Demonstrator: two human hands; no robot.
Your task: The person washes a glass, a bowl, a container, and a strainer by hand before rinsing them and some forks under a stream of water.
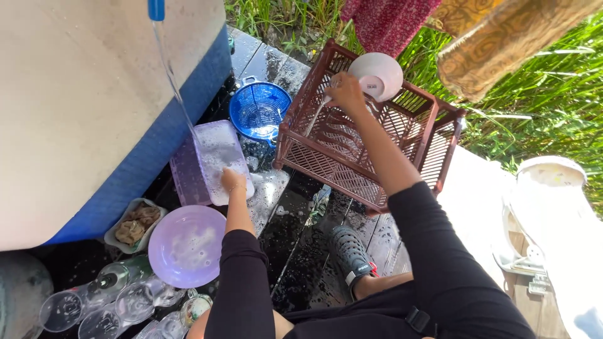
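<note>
My right hand [345, 93] reaches into a brown plastic crate [433, 135] and grips a long white utensil by its handle, its end resting low in the crate. A white bowl [377, 75] leans against the crate's far wall just beside that hand. My left hand [233, 181] dips into a clear purple rectangular tub [188, 172] full of soapy water, fingers hidden in the foam. A thin stream of water [173, 88] falls from a blue tap into that tub.
A large tank with a blue base [125, 169] fills the left. A blue colander [259, 108] sits beyond the tub. A purple plate [186, 246], a small dish with scrubbers [134, 224] and several glasses [100, 301] lie lower left. Grass borders the wet planks.
</note>
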